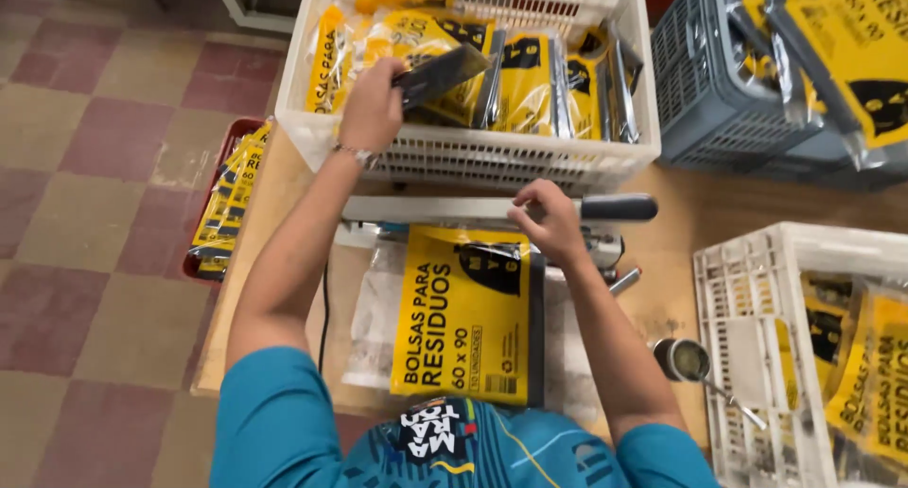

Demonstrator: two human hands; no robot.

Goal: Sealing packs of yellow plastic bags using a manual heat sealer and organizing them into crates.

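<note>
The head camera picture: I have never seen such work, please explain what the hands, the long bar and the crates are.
The one view looks down from a camera on the person's head. The left hand holds a dark flat packet over the white plastic crate, which is full of yellow-and-black bag packs. The right hand rests on the long pale bar with a black handle, seemingly a lever-type press or sealer. Under it, on the wooden table, lies a yellow plastic pack. More crates stand to the right, a red tray to the left.

Two white crates [473, 157] [747, 356], one grey crate [700, 91], one red tray [227, 148], one heat sealer [492, 207].
</note>
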